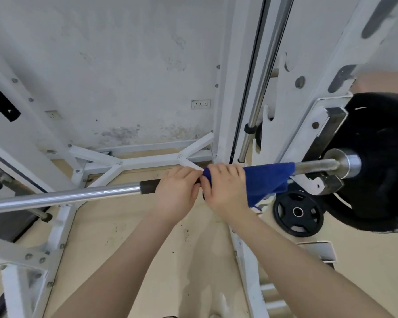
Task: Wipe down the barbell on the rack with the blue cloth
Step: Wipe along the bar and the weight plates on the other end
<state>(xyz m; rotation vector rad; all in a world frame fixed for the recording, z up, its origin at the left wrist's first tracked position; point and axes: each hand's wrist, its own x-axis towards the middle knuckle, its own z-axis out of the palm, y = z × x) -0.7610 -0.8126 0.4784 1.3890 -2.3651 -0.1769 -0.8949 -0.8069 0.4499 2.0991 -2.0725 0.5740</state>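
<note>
A steel barbell [78,196] runs from the left edge across to the right, where it rests in the white rack [292,115] and carries a large black plate [384,161]. The blue cloth [265,181] is wrapped over the bar just left of the rack upright, one corner hanging below. My right hand [225,187] grips the cloth around the bar. My left hand [178,189] is closed on the bar right beside it, over the dark knurled section, touching the cloth's left end.
A chrome guide rod [265,72] rises along the white upright behind the bar. A smaller black weight plate [298,212] hangs low on the rack at right. White base beams [133,162] lie on the tan floor below, against a stained wall with outlets [200,103].
</note>
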